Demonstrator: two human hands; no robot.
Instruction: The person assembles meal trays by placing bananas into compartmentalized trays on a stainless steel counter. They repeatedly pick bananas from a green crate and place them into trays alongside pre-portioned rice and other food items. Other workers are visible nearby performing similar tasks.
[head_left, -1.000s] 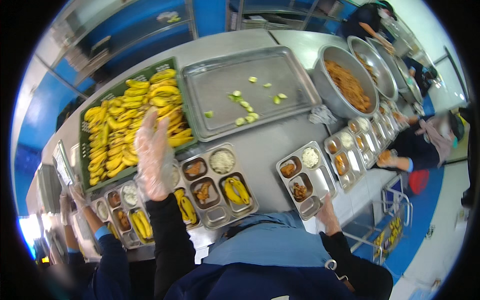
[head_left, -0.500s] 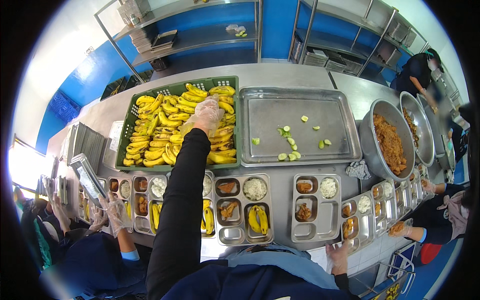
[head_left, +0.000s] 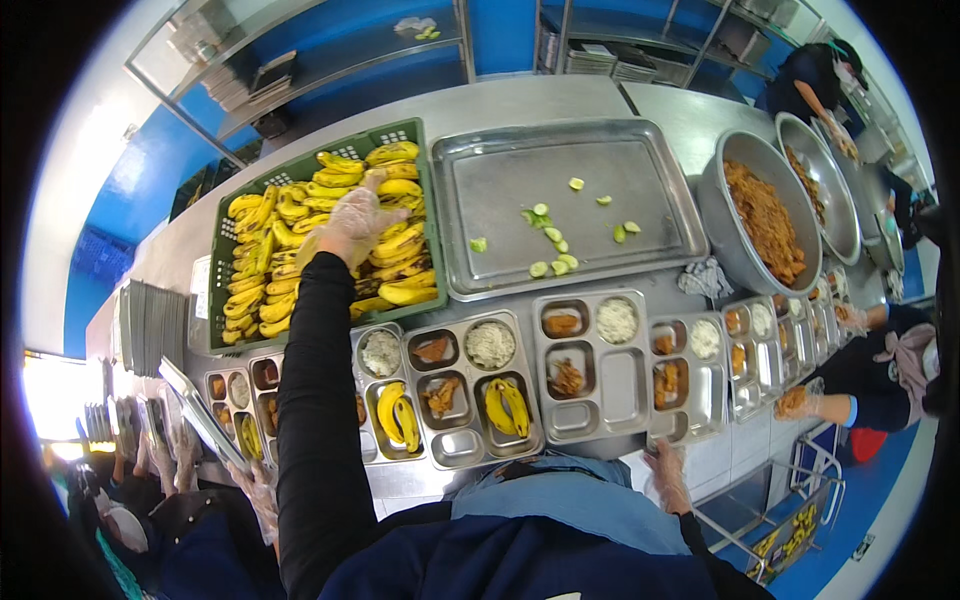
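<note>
Bananas (head_left: 265, 250): loads of them, yellow with brown marks, some a bit greenish
Banana pose: on their sides in rough rows, packed pretty much wall to wall
Banana spot: in the green crate (head_left: 433, 225), left part of the worktop (head_left: 530, 98), right up to the crate's far right corner
Metal tray (head_left: 710, 390): flat, compartmented, shiny
Tray food: rice (head_left: 704, 338) far right, orange-brown pieces (head_left: 667, 383) in two left compartments
Tray spot: worktop's near edge, right of middle

Wide steel tray (head_left: 510, 180): open passage above low green cucumber pieces (head_left: 556, 239).
Green plastic crate (head_left: 432, 235): raised walls; black left sleeve (head_left: 322, 400) crosses the near one.
Grey metal table (head_left: 655, 290): narrow strip before silver compartment trays (head_left: 625, 375), crumpled pale cloth (head_left: 705, 278) at its right.
Deep grey metal bowl (head_left: 722, 230): high round wall.
</note>
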